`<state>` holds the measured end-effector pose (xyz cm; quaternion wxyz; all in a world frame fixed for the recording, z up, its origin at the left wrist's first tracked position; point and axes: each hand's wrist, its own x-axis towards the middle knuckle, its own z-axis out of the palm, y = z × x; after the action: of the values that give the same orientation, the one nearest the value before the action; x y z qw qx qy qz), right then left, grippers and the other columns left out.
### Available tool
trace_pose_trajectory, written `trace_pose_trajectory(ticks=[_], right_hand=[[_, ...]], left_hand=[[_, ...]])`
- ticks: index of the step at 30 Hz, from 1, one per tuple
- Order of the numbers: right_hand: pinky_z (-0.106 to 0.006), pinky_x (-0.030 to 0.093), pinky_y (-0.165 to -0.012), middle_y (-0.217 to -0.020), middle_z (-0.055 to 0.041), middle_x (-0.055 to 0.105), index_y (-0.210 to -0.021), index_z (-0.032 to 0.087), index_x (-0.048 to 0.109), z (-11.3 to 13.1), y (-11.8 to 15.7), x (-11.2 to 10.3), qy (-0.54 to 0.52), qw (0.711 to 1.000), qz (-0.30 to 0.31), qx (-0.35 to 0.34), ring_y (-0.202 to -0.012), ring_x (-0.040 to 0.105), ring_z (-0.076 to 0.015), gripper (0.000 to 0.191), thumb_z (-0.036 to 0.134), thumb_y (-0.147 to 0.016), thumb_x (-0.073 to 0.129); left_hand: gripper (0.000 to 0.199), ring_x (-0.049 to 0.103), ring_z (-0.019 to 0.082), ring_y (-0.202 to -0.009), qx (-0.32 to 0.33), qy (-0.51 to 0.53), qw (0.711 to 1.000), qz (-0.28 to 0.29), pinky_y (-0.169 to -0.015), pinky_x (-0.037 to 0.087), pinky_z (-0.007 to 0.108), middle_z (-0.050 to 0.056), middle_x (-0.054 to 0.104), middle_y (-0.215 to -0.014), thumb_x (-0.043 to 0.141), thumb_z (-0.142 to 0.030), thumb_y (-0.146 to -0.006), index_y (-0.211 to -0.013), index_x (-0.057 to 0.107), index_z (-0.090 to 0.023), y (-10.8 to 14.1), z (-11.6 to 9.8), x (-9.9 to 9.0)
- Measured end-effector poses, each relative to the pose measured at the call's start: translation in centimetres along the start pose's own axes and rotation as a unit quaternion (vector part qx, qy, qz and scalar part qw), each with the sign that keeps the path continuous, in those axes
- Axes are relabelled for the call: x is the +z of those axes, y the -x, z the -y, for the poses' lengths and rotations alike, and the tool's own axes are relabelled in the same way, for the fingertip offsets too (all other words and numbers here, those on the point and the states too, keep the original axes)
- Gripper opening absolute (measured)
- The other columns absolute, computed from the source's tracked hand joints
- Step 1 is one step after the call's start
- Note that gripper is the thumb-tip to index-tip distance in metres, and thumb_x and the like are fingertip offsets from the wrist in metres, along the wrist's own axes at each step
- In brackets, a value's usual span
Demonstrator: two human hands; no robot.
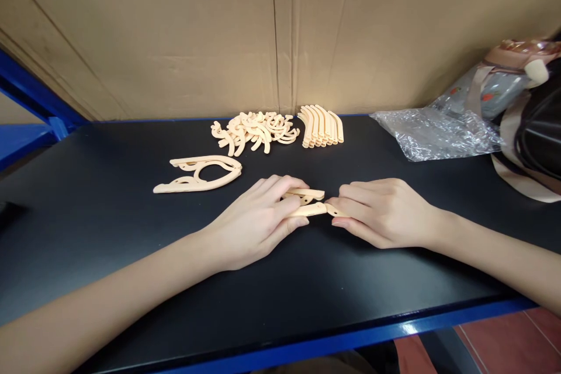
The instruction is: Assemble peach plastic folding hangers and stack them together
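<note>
My left hand (263,216) is closed around a cream plastic folding hanger (313,210); two of its arms stick out to the right between the fingers and thumb. My right hand (385,213) pinches a small cream hanger piece (333,210), whose visible end meets the tip of the lower arm. The rest of that piece is hidden under the right fingers. To the left of my left hand, a folded hanger (205,184) lies flat on the black table (280,286).
Behind the hands lie a loose heap of small curved pieces (256,131) and a neat stack of longer arms (322,127). A clear plastic bag (442,131), a bottle (504,85) and a dark bag (539,123) stand at right. Cardboard (175,29) closes off the back.
</note>
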<state>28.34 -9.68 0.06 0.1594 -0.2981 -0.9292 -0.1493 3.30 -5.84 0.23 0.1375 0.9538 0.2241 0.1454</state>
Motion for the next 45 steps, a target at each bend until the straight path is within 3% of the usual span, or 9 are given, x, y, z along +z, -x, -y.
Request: trace_pose_trajectory(ticks=[8, 14, 18, 21, 26, 33, 38, 41, 45], right_hand=[[-0.029, 0.032, -0.056, -0.065, -0.0004, 0.053, -0.079, 0.016, 0.062, -0.1, -0.2, -0.2, 0.001, 1.0, 0.011, -0.003, -0.057, 0.044, -0.0133, 0.035, 0.034, -0.099, 0.04], [-0.03, 0.032, -0.057, -0.069, -0.0015, 0.054, -0.081, 0.017, 0.062, 0.3, -0.2, -0.3, -0.045, 0.998, 0.02, -0.042, -0.062, 0.043, -0.0148, 0.028, 0.03, -0.096, 0.042], [-0.036, 0.041, -0.08, -0.092, -0.0074, 0.064, -0.09, 0.016, 0.063, 0.8, -0.2, -0.8, -0.108, 0.992, 0.034, -0.06, -0.084, 0.053, -0.0188, 0.02, 0.024, -0.093, 0.045], [-0.043, 0.036, -0.099, -0.119, -0.0121, 0.06, -0.096, 0.015, 0.064, 1.1, -0.2, -1.4, -0.143, 0.987, 0.05, -0.051, -0.109, 0.051, -0.0236, 0.019, 0.022, -0.092, 0.047], [-0.041, 0.038, -0.1, -0.141, -0.0116, 0.046, -0.111, 0.02, 0.064, 1.9, -0.3, -1.8, -0.197, 0.974, 0.105, -0.04, -0.124, 0.043, -0.0234, 0.023, 0.022, -0.095, 0.048], [-0.031, 0.042, -0.094, -0.129, -0.0055, 0.054, -0.115, 0.028, 0.063, 2.6, -0.4, -1.8, -0.245, 0.96, 0.13, -0.046, -0.117, 0.049, -0.0171, 0.04, 0.002, -0.089, 0.048], [-0.025, 0.046, -0.08, -0.115, -0.0087, 0.061, -0.093, 0.017, 0.064, 2.1, -0.3, -1.8, -0.314, 0.943, 0.103, -0.025, -0.094, 0.058, -0.0137, 0.011, 0.02, -0.092, 0.053], [-0.024, 0.044, -0.067, -0.097, -0.0056, 0.063, -0.081, 0.017, 0.06, 2.0, -0.1, -1.7, -0.315, 0.945, 0.084, 0.003, -0.078, 0.056, -0.0117, 0.02, 0.035, -0.09, 0.06], [-0.028, 0.042, -0.066, -0.088, -0.0043, 0.061, -0.084, 0.017, 0.06, 2.3, -0.1, -1.7, -0.257, 0.963, 0.078, 0.035, -0.076, 0.054, -0.0148, 0.038, 0.055, -0.083, 0.063]], left_hand=[[0.031, 0.052, 0.023, -0.108, -0.001, -0.012, 1.0, -0.007, -0.095, 0.042, 0.039, 0.009, 0.054, -0.13, 0.037, -0.033, -0.1, -0.114, 0.062, -0.018, 0.0, 0.0, 0.2], [0.037, 0.051, 0.028, -0.114, -0.045, -0.007, 0.999, -0.03, -0.092, 0.043, 0.043, 0.012, 0.051, -0.135, 0.046, -0.054, -0.093, -0.092, 0.057, -0.018, 0.2, 0.2, 0.1], [0.027, 0.049, 0.026, -0.12, -0.087, 0.028, 0.996, -0.021, -0.097, 0.042, 0.043, 0.008, 0.05, -0.137, 0.039, -0.041, -0.098, -0.105, 0.057, -0.021, 0.1, 0.4, -0.2], [0.023, 0.049, 0.026, -0.122, -0.103, 0.044, 0.993, -0.023, -0.098, 0.044, 0.043, 0.009, 0.048, -0.139, 0.047, -0.03, -0.095, -0.112, 0.058, -0.021, 0.0, 0.6, -0.2], [0.027, 0.048, 0.027, -0.123, -0.12, 0.088, 0.988, -0.033, -0.084, 0.054, 0.037, 0.009, 0.046, -0.14, 0.049, -0.03, -0.094, -0.118, 0.058, -0.024, -0.1, 0.9, 0.1], [0.031, 0.052, 0.026, -0.113, -0.122, 0.003, 0.991, -0.059, -0.098, 0.043, 0.046, 0.008, 0.05, -0.135, 0.047, -0.043, -0.096, -0.112, 0.063, -0.022, 0.1, 1.0, 0.2], [0.038, 0.051, 0.022, -0.11, -0.135, -0.011, 0.988, -0.07, -0.098, 0.04, 0.042, 0.005, 0.055, -0.127, 0.029, -0.033, -0.102, -0.112, 0.064, -0.021, 0.0, 0.7, 0.1], [0.039, 0.051, 0.021, -0.109, -0.134, -0.004, 0.989, -0.066, -0.097, 0.04, 0.04, 0.004, 0.055, -0.125, 0.026, -0.03, -0.102, -0.111, 0.064, -0.021, 0.1, 0.7, 0.0], [0.039, 0.05, 0.022, -0.111, -0.132, -0.005, 0.989, -0.06, -0.098, 0.04, 0.04, 0.004, 0.054, -0.128, 0.027, -0.028, -0.102, -0.11, 0.064, -0.022, 0.2, 0.6, -0.2]])
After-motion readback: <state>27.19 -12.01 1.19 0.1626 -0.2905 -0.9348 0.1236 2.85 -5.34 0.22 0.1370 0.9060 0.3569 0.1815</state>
